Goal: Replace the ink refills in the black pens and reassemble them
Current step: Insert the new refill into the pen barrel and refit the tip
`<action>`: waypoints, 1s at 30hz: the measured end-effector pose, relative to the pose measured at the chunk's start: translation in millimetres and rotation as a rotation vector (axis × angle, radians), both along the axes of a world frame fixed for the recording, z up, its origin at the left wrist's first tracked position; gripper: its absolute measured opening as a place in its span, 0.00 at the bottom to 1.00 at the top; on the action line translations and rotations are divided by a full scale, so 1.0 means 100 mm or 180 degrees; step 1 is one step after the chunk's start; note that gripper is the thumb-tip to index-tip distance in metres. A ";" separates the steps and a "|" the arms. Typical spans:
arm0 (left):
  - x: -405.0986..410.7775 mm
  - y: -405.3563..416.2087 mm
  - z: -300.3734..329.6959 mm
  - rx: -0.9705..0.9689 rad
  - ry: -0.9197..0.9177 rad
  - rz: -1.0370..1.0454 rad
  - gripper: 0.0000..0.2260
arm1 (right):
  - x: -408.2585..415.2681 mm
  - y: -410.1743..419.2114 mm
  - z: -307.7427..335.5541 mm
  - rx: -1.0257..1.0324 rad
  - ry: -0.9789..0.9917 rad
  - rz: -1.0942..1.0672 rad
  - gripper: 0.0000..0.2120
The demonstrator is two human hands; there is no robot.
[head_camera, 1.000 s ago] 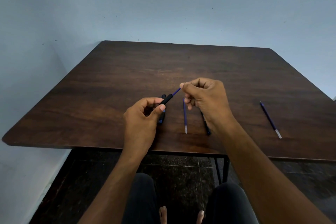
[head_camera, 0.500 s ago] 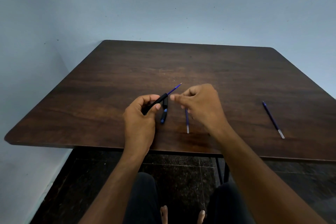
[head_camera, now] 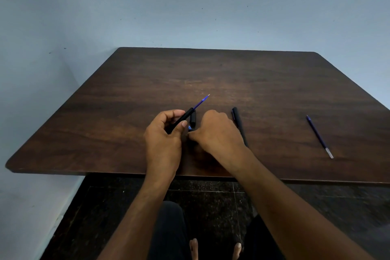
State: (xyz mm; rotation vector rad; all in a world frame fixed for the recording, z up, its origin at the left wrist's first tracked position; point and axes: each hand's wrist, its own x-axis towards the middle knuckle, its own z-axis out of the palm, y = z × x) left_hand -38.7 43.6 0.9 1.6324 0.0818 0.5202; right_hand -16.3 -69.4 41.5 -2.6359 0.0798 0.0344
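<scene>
My left hand (head_camera: 163, 139) grips a black pen barrel (head_camera: 182, 120), tilted up to the right, with a blue refill (head_camera: 201, 101) sticking out of its far end. My right hand (head_camera: 217, 135) rests low on the brown table (head_camera: 105, 129), its fingertips pinched at a small black and blue pen piece (head_camera: 192, 121) lying between the hands; whether it grips the piece is unclear. A second black pen (head_camera: 238, 122) lies just right of my right hand, partly hidden by the wrist. A loose blue refill (head_camera: 319, 136) lies far to the right.
The table's near edge (head_camera: 126, 173) runs just below my wrists. A pale blue wall stands behind and to the left. A dark tiled floor, my knees and bare feet show under the table.
My right hand let go of the refill's tip and dropped left to the table by the small pen piece. The refill sits deeper in the barrel. The refill between the hands is now hidden.
</scene>
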 end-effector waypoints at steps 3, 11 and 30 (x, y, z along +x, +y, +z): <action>0.00 0.01 -0.01 0.0069 0.0008 0.0000 0.11 | 0.04 -0.08 0.02 0.0452 0.0124 -0.0073 0.18; 0.01 0.01 -0.02 0.0073 0.0034 0.0003 0.12 | -0.01 -0.31 -0.03 0.2101 0.0201 -0.0139 0.10; 0.04 0.00 -0.06 0.0449 0.0187 -0.0130 0.14 | 0.13 -0.70 0.10 0.4382 -0.0116 -0.0337 0.05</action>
